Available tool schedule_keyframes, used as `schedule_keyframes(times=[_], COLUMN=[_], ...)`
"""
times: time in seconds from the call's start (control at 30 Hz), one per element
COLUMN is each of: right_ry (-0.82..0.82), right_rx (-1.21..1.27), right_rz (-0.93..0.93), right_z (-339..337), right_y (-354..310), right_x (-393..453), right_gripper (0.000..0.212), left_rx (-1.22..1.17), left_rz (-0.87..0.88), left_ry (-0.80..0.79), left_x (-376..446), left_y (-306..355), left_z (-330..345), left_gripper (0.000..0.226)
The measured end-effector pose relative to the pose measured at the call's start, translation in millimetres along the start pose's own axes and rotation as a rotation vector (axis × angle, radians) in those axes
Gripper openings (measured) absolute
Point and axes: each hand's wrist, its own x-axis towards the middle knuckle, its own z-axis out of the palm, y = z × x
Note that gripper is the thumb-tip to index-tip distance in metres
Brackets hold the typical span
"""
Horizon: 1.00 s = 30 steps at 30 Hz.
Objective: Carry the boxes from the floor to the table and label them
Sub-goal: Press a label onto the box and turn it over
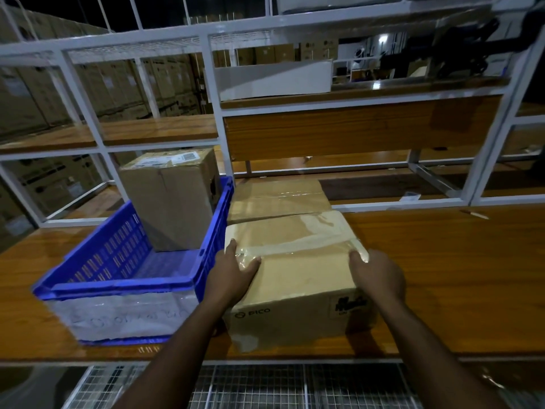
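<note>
Cardboard box (298, 278) sits between left hand (233, 274) and right hand (380, 276), their fingers (231, 245) gripping its top edges.

Table (442, 276), right half: bare wood from the front edge back to the white frame rail (398, 203); widest free passage here

Left half: blocked by blue crate (118, 286). Its right wall runs just beside the taped box (298, 278), so there is almost no gap; left hand (233, 270) fills it, gripping the box's top left edge

Right hand (380, 276) grips the box's right side, open surface beyond it

Behind taped box: second box (277, 197), touching, closes the back

Crate: tall box (174, 199) fills the far end; near end open from above
</note>
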Motion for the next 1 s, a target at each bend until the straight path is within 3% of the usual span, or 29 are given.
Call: schedule_keyframes(times=[0.17, 0.33, 0.47, 0.57, 0.67, 0.77, 0.83, 0.9, 1.0], right_ry=[0.089, 0.206, 0.064, -0.053, -0.212, -0.37, -0.44, -0.36, -0.223], right_rx=[0.114, 0.191, 0.127, 0.084, 0.195, 0.347, 0.4, 0.308, 0.058], right_rz=[-0.114, -0.366, -0.601, -0.721, -0.768, -0.78, -0.775, -0.755, -0.725], right_z=[-40.5, -89.5, -96.0, -87.3, -80.4, -77.3, -78.0, -77.0, -75.0], right_y=[-30.9, -90.1, -128.1, -153.3, -178.4, -189.9, -187.6, -178.6, -160.0], right_x=[-0.2, -9.1, -38.1, -63.1, -78.1, -74.7, -66.9, -52.4, -26.2], right_gripper=[0.027, 0.029, 0.04, 0.042, 0.035, 0.037, 0.039, 0.043, 0.033], left_rx=[-0.151, -0.422, -0.475, -0.541, -0.705, -0.861, -0.777, -0.549, -0.521], left_rz=[-0.068, -0.187, -0.214, -0.138, -0.023, 0.187, 0.44, 0.547, 0.476], left_ry=[-0.001, -0.09, -0.146, -0.204, -0.138, -0.019, 0.109, 0.232, 0.359], left_x=[-15.3, -36.9, -41.2, -25.4, -34.6, -43.4, -47.2, -38.6, -30.5], left_y=[0.9, 14.9, 24.3, 38.4, 70.3, 90.5, 96.0, 89.6, 72.7], left_z=[4.7, 26.8, 30.6, 18.6, -18.6, -49.7, -62.9, -62.3, -57.7], left_gripper=[0.086, 0.079, 0.08, 0.081, 0.037, 0.055, 0.072, 0.073, 0.05])
